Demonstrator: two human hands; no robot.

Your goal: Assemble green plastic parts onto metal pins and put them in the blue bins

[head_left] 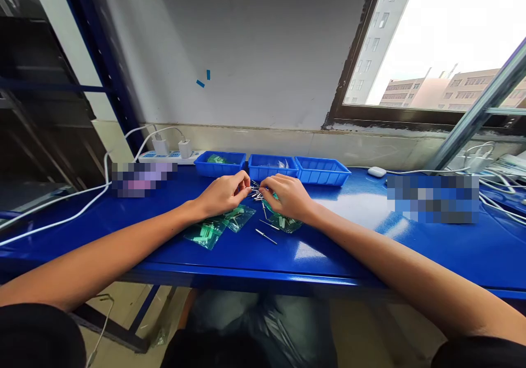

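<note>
My left hand [224, 195] is closed in a pinch, with a thin metal piece, apparently a blind rivet [252, 187], at its fingertips. Facing it, my right hand [287, 197] is curled with thumb and fingers close together over a small pile of similar rivets [257, 194]; what it grips is hidden. A loose rivet [266, 236] lies on the blue table in front of the hands. Clear green-tinted bags [206, 233] with pale green plastic pieces lie below my left hand, and another such bag [290, 225] is partly under my right hand.
Behind the hands stand three blue bins: the left bin [220, 174] holds green bags, the middle bin [273, 173] clear bags, beside the right bin [323, 179]. A power strip [172, 157] with white cables sits back left. A white case [376, 171] lies right.
</note>
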